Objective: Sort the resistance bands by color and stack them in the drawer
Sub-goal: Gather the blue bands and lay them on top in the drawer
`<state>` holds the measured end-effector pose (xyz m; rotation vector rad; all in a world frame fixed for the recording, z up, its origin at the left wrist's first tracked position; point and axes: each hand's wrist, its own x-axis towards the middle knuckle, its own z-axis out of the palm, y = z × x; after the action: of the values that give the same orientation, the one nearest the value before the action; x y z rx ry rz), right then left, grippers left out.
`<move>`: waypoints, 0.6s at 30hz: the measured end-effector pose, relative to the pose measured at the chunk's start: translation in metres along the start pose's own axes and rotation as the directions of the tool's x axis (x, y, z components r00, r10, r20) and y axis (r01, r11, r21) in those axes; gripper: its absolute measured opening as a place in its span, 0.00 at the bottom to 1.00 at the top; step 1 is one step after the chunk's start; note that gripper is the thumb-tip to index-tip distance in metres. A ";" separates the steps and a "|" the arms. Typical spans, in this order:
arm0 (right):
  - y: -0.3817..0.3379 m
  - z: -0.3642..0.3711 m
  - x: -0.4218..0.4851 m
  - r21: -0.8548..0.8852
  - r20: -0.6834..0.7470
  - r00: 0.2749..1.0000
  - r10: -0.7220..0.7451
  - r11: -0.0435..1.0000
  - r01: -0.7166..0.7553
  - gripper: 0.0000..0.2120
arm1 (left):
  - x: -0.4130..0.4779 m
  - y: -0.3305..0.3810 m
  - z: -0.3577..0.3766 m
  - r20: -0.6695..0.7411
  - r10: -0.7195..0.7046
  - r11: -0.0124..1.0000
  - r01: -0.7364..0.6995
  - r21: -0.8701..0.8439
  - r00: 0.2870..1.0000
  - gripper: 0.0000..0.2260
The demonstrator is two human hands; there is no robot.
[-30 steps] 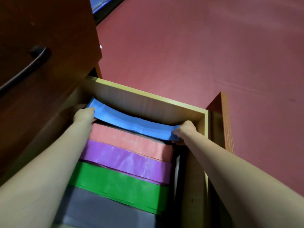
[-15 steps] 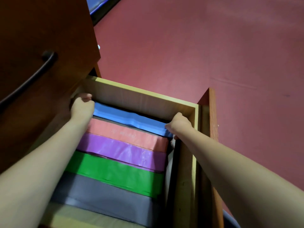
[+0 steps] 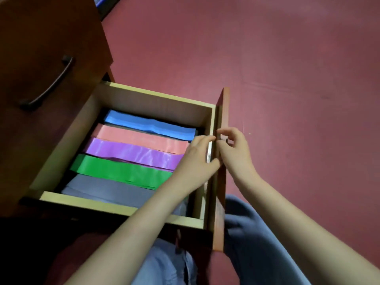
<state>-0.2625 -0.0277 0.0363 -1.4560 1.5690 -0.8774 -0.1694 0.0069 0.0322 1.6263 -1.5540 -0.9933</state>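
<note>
An open wooden drawer (image 3: 156, 93) holds flat resistance bands laid in rows. From far to near they are blue (image 3: 150, 125), salmon pink (image 3: 139, 138), purple (image 3: 131, 152), green (image 3: 121, 170) and grey (image 3: 107, 191). The reddish drawer front (image 3: 221, 202) stands at the right. My left hand (image 3: 197, 157) reaches across the bands from inside, fingers and thumb closing on the front's top edge. Just outside the drawer, my right hand (image 3: 232, 149) pinches the same edge with curled fingers. Neither hand holds a band.
A dark wooden cabinet with a black handle (image 3: 51, 83) rises at the left above the drawer. Red floor (image 3: 287, 79) spreads to the right and behind. My legs in blue jeans (image 3: 246, 233) lie below the drawer front.
Both hands let go of the blue band, which now lies flat at the far end of the drawer. The hands moved over to the drawer front, and my view pulled back.
</note>
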 end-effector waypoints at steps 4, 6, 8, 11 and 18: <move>0.014 -0.022 -0.028 0.199 0.036 0.978 0.204 0.958 -0.207 0.12 | -0.012 0.014 0.023 0.190 -0.045 0.981 0.008 0.193 0.981 0.31; 0.018 -0.025 -0.037 0.259 0.074 0.963 0.261 0.927 -0.271 0.11 | -0.014 0.015 0.026 0.187 -0.036 0.947 -0.026 0.320 0.982 0.27; 0.021 -0.026 -0.043 0.301 0.091 0.952 0.292 0.903 -0.306 0.11 | -0.015 0.016 0.026 0.172 -0.041 0.924 -0.028 0.382 0.984 0.24; 0.019 -0.025 -0.044 0.311 0.109 0.951 0.290 0.899 -0.309 0.13 | -0.015 0.018 0.026 0.184 -0.039 0.866 -0.058 0.497 0.982 0.25; 0.008 -0.009 -0.042 0.377 0.140 0.948 0.285 0.870 -0.317 0.15 | -0.015 0.015 0.007 0.197 -0.066 0.816 -0.061 0.575 0.978 0.29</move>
<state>-0.2735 0.0141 0.0373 -0.9167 1.4091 -0.8748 -0.1826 0.0210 0.0429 1.9701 -2.1535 -0.7403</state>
